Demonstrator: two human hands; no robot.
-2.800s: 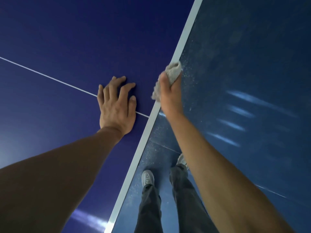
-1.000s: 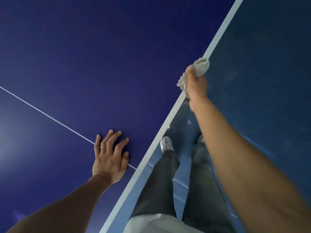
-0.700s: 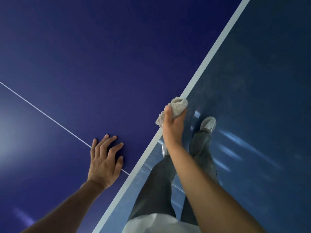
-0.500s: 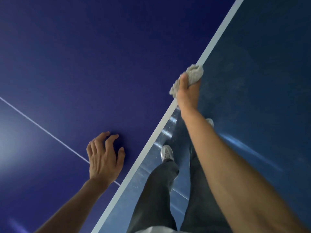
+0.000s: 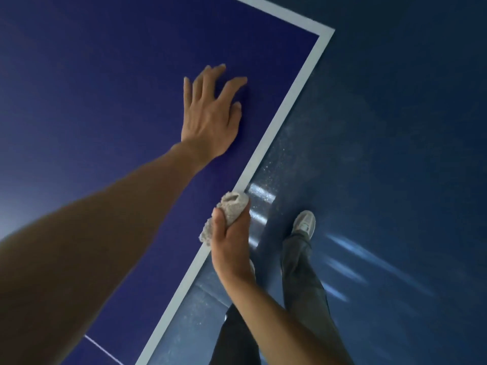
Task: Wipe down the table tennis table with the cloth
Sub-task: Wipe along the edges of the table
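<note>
A right hand (image 5: 232, 241) grips a balled-up grey cloth (image 5: 232, 208) against the white border stripe (image 5: 290, 101) along the near edge of a dark blue table tennis table (image 5: 105, 101), the thumb laid over the wad and the fingers curled beneath it. A loose end of the cloth pokes out past the thumb on the table side and lies over the stripe. The left hand (image 5: 210, 119) is open farther along the same side, fingers straight and spread, palm down on the blue playing surface just inside the stripe. Blur at the fingertips makes it hard to tell how firmly it presses. Beyond it the stripe turns at the table's corner (image 5: 325, 32). A thin white line (image 5: 102, 350) crosses the surface at the lower left, below the left forearm. Beside the table the person stands on a speckled blue floor (image 5: 395, 154) streaked with reflected light, in dark trousers (image 5: 303, 272) and a pale grey shoe (image 5: 304, 223), with the right forearm crossing in front of the legs
</note>
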